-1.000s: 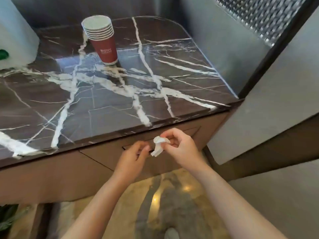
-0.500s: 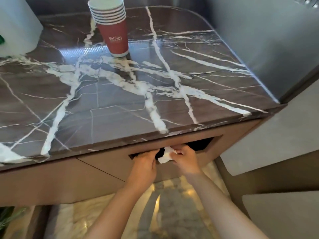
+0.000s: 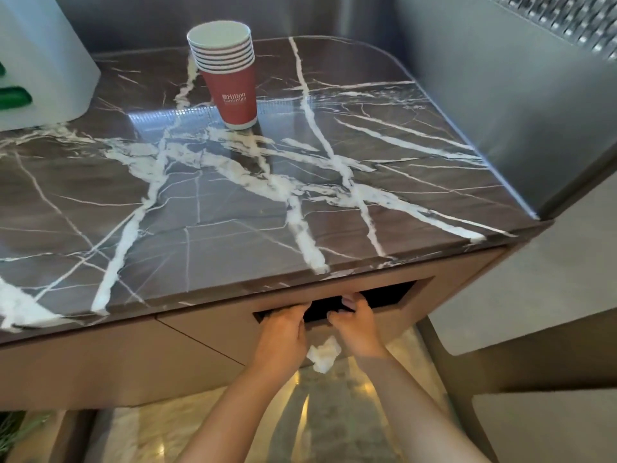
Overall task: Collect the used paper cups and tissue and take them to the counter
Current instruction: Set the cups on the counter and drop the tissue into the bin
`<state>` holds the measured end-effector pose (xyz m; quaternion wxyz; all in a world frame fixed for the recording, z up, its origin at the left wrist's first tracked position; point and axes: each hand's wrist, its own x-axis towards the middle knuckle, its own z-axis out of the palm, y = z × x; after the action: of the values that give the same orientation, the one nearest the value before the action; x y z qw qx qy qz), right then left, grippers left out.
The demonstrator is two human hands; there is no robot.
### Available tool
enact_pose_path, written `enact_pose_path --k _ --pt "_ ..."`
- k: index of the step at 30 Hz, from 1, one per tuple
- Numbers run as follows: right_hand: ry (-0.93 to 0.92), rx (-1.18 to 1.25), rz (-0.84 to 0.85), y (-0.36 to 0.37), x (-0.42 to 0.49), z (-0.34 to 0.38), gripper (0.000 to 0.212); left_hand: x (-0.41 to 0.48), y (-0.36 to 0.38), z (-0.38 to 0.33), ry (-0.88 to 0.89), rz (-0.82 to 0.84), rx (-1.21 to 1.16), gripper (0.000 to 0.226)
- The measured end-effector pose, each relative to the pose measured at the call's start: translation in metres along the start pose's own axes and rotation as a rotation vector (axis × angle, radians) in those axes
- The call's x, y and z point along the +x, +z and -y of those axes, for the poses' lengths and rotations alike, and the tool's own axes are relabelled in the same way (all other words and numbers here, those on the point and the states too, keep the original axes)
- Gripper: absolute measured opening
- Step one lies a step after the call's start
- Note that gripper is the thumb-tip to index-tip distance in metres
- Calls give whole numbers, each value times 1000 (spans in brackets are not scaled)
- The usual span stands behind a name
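A stack of several red paper cups [image 3: 230,78] stands upright at the back of the dark marble counter [image 3: 233,212]. Below the counter's front edge is a dark slot [image 3: 387,294] in the brown cabinet face. My left hand [image 3: 283,332] reaches its fingers into the slot's left part. My right hand [image 3: 355,324] is beside it at the slot's lower edge, fingers curled, with nothing seen in them. A crumpled white tissue [image 3: 322,357] shows just below, between my two wrists, outside the slot. Neither hand visibly grips it.
A white appliance [image 3: 43,61] with green parts stands on the counter's back left. A grey metal wall [image 3: 484,95] bounds the counter on the right. Glossy stone floor [image 3: 233,429] lies under my arms, and a plant [image 3: 13,432] shows at bottom left.
Both hands moved up to the slot, with the tissue pinched in my right hand. Now the tissue is out of that pinch and lower, between my wrists.
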<state>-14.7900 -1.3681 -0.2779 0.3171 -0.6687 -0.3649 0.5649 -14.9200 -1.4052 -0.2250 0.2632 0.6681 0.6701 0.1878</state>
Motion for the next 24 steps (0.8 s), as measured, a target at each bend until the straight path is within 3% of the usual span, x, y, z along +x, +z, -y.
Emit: enact_pose_path --k 3,7,18,24 --pt "-30 -188 19 1 5 -23 19 2 3 6 18 1 35 47" --pt "-78 -293 -45 -7 4 -70 22 3 11 17 39 -39 29 48" --pt "-159 101 -59 -1 4 -139 28 -15 70 35 55 -117 -174 38" --pt "-157 179 0 11 34 -208 20 -42 149 87 58 -144 -300 33"
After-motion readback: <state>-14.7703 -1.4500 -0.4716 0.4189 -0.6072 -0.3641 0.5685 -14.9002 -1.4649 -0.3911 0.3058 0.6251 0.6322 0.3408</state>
